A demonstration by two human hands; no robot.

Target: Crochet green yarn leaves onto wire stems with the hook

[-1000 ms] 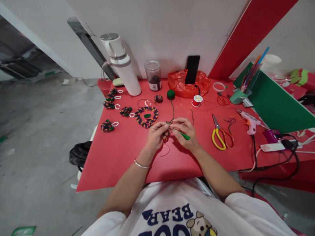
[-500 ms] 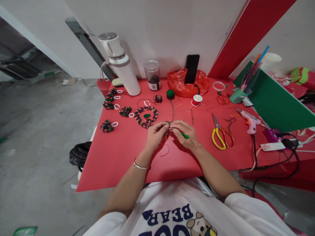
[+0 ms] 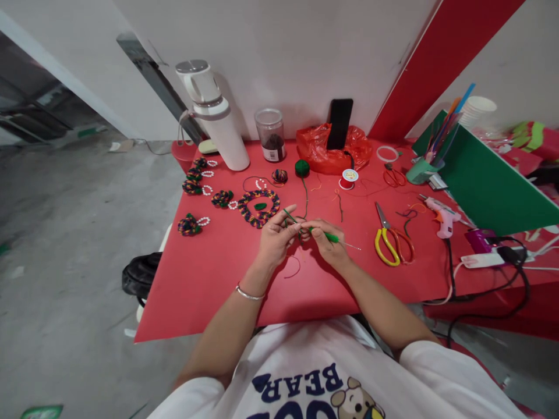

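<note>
My right hand (image 3: 328,240) is closed round a crochet hook (image 3: 332,237) with a green grip, its thin metal end pointing out to the right. My left hand (image 3: 278,235) pinches a small piece of green yarn work, mostly hidden by the fingers, and green yarn (image 3: 290,216) loops over its raised forefinger. Both hands meet over the red table. From them a strand runs back to a green yarn ball (image 3: 301,168). A multicoloured crocheted strip (image 3: 245,216) lies curved beyond my left hand, with a small green piece (image 3: 260,206) inside its curve.
Scissors (image 3: 386,238) and a pink glue gun (image 3: 445,218) lie to the right, near a power strip (image 3: 484,259). Crocheted flowers with bead loops (image 3: 189,224) line the left. A white flask (image 3: 225,137), a jar (image 3: 271,137) and a phone (image 3: 340,123) stand at the back.
My left forefinger has lifted, with green yarn now stretched over it. The crochet hook has shifted slightly to the right and shows more of its green grip.
</note>
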